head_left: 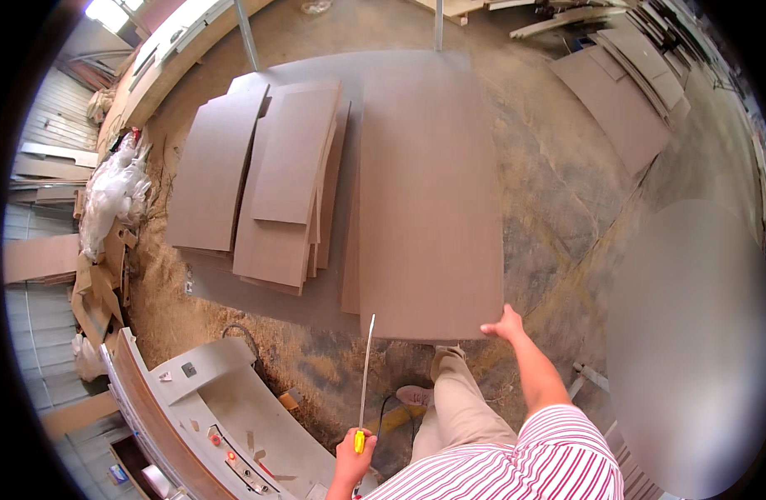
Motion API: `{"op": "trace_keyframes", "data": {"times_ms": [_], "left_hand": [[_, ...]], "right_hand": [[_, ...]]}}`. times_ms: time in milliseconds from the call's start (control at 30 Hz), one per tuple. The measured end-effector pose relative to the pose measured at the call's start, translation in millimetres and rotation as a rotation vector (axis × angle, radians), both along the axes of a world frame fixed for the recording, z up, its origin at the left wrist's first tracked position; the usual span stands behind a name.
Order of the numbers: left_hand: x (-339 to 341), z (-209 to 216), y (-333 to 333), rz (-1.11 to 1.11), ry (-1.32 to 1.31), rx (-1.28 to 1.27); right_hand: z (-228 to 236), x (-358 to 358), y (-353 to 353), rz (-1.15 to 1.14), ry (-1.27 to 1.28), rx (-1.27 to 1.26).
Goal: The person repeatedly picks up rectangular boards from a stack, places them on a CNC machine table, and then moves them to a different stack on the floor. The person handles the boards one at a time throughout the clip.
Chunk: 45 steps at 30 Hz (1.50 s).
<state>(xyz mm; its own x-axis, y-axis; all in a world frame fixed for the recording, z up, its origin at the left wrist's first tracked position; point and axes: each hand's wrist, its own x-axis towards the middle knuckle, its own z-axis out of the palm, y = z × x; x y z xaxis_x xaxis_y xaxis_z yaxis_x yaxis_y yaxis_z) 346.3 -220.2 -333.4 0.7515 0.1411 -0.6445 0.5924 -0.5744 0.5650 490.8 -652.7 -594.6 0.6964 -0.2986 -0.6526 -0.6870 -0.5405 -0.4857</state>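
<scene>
An even, moderately bright light is spread over the scene; the window (pixel 108 12) at upper left is blown out. The far end of the large brown panel (pixel 429 200) is softened by blur. Outer edges are bowed, corners are blackened, and the right side is obscured by a grey blurred oval (pixel 691 350).

Ahead of the left hand (pixel 355 457) and right hand (pixel 505 323), a table (pixel 275 305) bore stacked panels (pixel 295 154) left of a wide panel (pixel 429 196).

The right hand (pixel 507 324) gripped the large panel (pixel 429 200) at its near-right corner. On the panel's near side, the left hand (pixel 347 454) held a yellow-handled tool (pixel 360 442).
</scene>
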Motion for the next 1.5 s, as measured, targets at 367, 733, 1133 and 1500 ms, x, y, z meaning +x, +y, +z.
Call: {"op": "trace_keyframes", "data": {"times_ms": [367, 733, 1133, 1500], "left_hand": [[28.3, 48.5, -63.6, 0.040, -0.069, -0.444], [67.7, 78.1, -35.1, 0.158, -0.257, -0.132], [68.5, 143.3, 43.8, 0.054, -0.433, -0.022], [-86.0, 338.3, 94.2, 0.284, -0.081, 0.028]], "right_hand": [[280.4, -100.5, 83.2, 0.188, -0.157, 0.001], [297.2, -80.6, 215.6, 0.677, -0.135, 0.945], [21.3, -13.9, 262.8, -0.239, 0.099, 0.444], [86.5, 94.8, 326.7, -0.655, 0.289, 1.373]]}}
